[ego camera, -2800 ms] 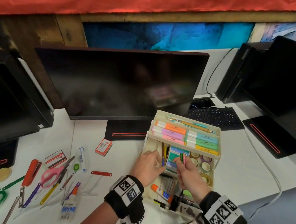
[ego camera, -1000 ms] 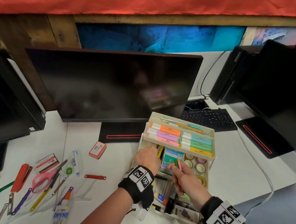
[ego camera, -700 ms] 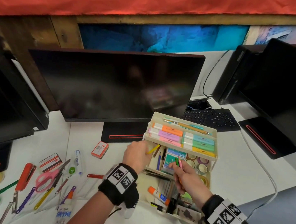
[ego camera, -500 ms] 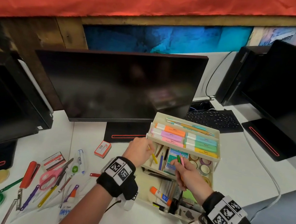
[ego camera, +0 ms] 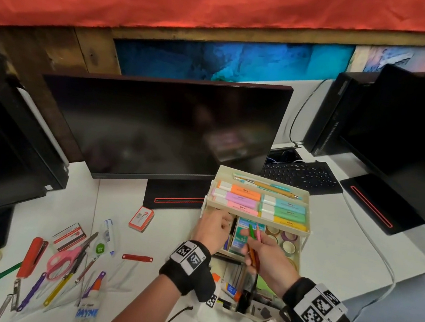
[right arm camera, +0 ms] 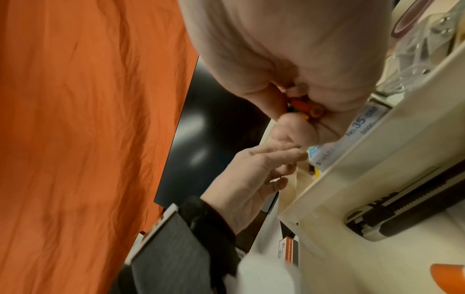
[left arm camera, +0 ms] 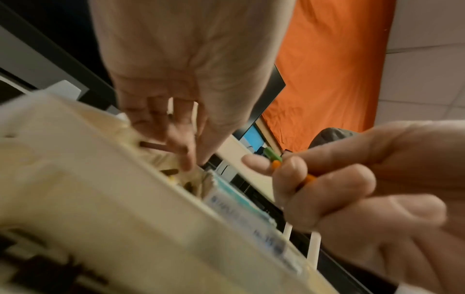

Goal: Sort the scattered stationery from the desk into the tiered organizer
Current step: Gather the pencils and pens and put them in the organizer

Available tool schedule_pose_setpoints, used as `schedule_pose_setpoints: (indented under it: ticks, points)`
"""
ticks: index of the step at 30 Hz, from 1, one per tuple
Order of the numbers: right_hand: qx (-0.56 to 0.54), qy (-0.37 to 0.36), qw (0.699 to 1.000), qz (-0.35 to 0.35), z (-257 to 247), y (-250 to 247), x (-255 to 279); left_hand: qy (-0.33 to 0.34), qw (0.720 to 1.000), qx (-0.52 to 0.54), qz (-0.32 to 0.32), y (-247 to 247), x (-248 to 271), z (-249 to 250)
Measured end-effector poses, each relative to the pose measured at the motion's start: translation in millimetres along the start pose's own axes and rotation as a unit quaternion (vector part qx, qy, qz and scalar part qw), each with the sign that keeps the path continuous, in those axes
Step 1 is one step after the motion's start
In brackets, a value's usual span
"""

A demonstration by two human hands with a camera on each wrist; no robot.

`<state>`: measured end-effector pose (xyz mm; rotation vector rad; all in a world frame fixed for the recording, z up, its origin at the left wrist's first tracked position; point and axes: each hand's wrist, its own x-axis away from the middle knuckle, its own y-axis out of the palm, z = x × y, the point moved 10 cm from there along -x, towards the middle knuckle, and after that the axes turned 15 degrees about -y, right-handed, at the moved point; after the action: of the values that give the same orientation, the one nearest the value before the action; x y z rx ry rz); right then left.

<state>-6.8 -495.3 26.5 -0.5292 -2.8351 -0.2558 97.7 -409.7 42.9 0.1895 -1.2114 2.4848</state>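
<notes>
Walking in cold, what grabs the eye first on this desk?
The cream tiered organizer at centre, its top tier filled with pastel highlighters. Just below, the right hand grips a bunch of coloured pencils over the middle tier. At lower left, loose stationery lies scattered around pink scissors.

I read "No.35" on the staple box (right arm camera: pixel 362 123) in the organizer (ego camera: pixel 306 200), and "DAYNE" on the near-left packet (ego camera: pixel 86 313).

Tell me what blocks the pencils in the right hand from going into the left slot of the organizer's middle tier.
The left hand does: its fingers reach into that slot, right where the pencils would go. The right hand holds them beside it, over the staples box. Nothing else visible lies between.
</notes>
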Motion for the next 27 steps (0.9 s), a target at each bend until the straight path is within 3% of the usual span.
schedule_pose_setpoints:
  ticks: [4,6,9,22,27]
  points:
    - [0.011,-0.004,1.0,-0.013,-0.5,-0.1,0.0,0.07,0.995,0.021,0.074,-16.9,10.4,-13.7]
    - [0.016,-0.004,1.0,-0.02,-0.6,0.7,1.4,0.109,0.985,-0.088,0.101,-14.9,16.0,-14.0]
    - [0.026,-0.001,0.999,-0.028,-0.2,3.6,3.2,0.155,0.949,-0.249,0.116,-3.8,19.3,-5.5]
    - [0.043,-0.005,0.998,-0.048,-2.1,7.1,3.5,0.143,0.964,-0.226,-0.008,7.5,-5.3,-4.1]
    - [0.036,0.0,0.998,-0.054,0.7,10.9,6.3,0.171,0.96,-0.221,-0.002,5.7,0.1,-5.0]
